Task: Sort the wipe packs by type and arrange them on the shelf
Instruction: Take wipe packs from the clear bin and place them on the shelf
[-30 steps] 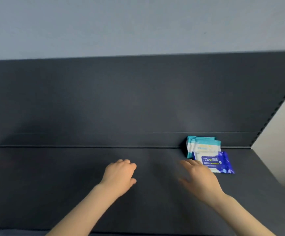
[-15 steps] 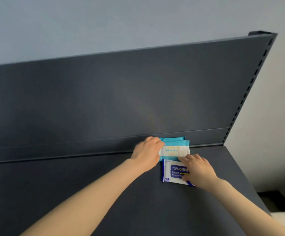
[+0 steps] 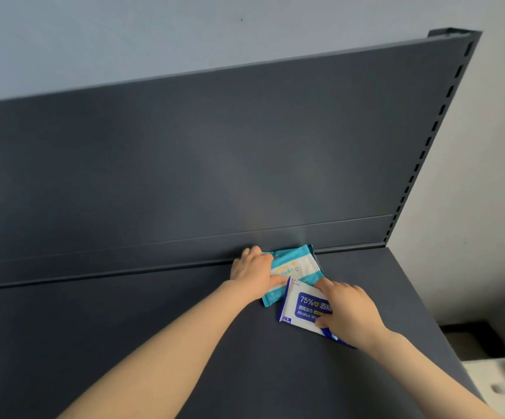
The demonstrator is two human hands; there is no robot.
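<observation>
The dark shelf (image 3: 154,343) runs out toward the viewer from the foot of its upright back panel (image 3: 215,161). Both packs lie flat on it near the panel's right end. The teal wipe pack (image 3: 298,266) has its far edge touching the panel's foot, and its print climbs slightly rightward; I cannot tell its long axis. The blue alcohol wipe pack (image 3: 301,308) lies just nearer than the teal one and overlaps its near corner. Its long axis runs roughly along the panel, skewed so the right end sits farther from it. The right hand (image 3: 347,313) grasps the blue pack with thumb and curled fingers. The left hand (image 3: 252,272) grasps the teal pack's left end, thumb across its face.
</observation>
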